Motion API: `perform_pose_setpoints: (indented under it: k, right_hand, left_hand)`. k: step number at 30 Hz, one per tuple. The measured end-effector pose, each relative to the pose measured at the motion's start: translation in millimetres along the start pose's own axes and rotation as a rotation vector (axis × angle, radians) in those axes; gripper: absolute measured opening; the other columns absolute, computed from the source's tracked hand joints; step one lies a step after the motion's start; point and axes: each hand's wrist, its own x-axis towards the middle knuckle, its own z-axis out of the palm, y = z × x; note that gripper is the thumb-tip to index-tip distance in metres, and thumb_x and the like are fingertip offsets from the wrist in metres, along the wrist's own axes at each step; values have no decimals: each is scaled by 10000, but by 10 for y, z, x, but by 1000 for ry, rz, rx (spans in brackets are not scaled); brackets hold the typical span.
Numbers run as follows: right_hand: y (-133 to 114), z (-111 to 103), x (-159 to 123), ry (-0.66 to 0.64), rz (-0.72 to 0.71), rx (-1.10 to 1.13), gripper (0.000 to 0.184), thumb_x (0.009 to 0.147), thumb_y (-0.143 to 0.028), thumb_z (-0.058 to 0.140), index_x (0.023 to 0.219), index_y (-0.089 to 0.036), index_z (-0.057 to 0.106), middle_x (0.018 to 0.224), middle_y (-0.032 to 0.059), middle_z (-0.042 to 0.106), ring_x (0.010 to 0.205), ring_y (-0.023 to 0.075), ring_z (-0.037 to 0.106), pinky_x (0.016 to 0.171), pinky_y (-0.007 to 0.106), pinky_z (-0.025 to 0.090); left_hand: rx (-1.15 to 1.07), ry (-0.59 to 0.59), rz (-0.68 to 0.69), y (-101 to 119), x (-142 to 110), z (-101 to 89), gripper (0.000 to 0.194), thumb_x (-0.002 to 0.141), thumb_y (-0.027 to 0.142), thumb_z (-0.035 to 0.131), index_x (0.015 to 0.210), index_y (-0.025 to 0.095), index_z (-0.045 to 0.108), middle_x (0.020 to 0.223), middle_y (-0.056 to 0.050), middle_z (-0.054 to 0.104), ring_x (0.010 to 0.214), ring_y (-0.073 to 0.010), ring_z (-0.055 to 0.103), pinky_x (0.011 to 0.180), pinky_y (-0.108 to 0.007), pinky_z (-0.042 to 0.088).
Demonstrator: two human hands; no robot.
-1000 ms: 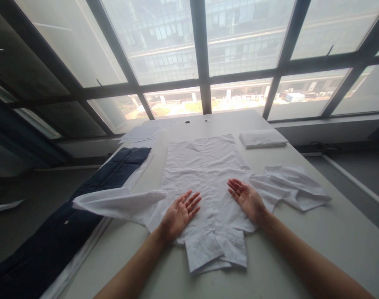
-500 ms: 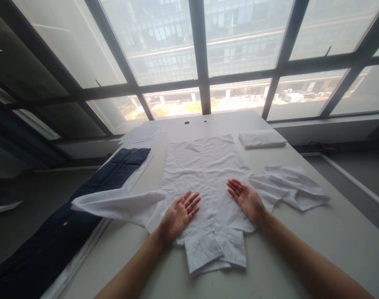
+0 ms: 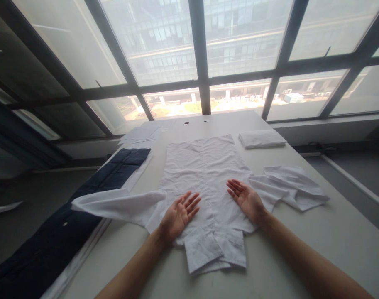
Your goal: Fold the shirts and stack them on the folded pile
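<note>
Holds the left hand (image 3: 180, 211) unclenched over the lower left part of the white shirt (image 3: 204, 166), palm turned up and inward, fingers extended, slightly bent and a little apart. Grasps nothing with it. Holds the right hand (image 3: 247, 201) in much the same way over the right part of the white shirt, fingers long and closer together, likewise gripping nothing. Turns both palms partly towards each other, on opposite sides of the button strip (image 3: 209, 203). Cannot tell from this angle whether to call either one resting on the white shirt or just above it.

Has the white shirt spread on the pale worktop (image 3: 332, 232), lightly creased, straight edge at the far end. See folded white flaps (image 3: 216, 249) at its near end. See the left sleeve (image 3: 121, 203) reaching out to its left, across a navy garment (image 3: 52, 232) with white fabric (image 3: 83, 249) underneath, and the right sleeve (image 3: 297, 189) loosely rumpled to its right. Find a folded white cloth (image 3: 262, 139) beyond it to the right, pale sheets (image 3: 141, 133) beyond it to the left. Cannot make out print on the sheets. Notice a small pale spot (image 3: 65, 224) on the navy garment, too blurred to identify as label or button.
</note>
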Motion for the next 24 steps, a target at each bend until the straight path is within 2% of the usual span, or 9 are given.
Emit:
perform_pose_setpoints:
  k: [5, 14, 24]
  right_hand:
    - [-7, 17, -10, 2, -1, -9, 212, 912, -229, 544, 982, -211, 743, 1161, 70, 750, 1219, 222, 637, 1140, 423, 439]
    - [1, -3, -3, -7, -9, -17, 199, 904, -244, 571, 992, -195, 742, 1207, 101, 730, 1234, 233, 630, 1131, 418, 448]
    - [-4, 5, -13, -10, -9, -25, 198, 908, -244, 565, 994, -212, 740, 1180, 76, 743, 1226, 221, 633, 1134, 425, 446]
  left_hand:
    - [1, -3, 3, -1, -4, 3, 486, 1025, 246, 452, 1502, 184, 382, 1526, -171, 471, 1339, -265, 542, 1015, -408, 517]
    - [9, -2, 0, -2, -10, 13, 514, 1023, 252, 451, 1524, 198, 349, 1507, -161, 497, 1331, -253, 551, 1020, -407, 512]
    - [13, -9, 3, 3, -10, -2, 494, 1025, 250, 447, 1509, 187, 369, 1531, -168, 466, 1349, -257, 533, 1028, -404, 510]
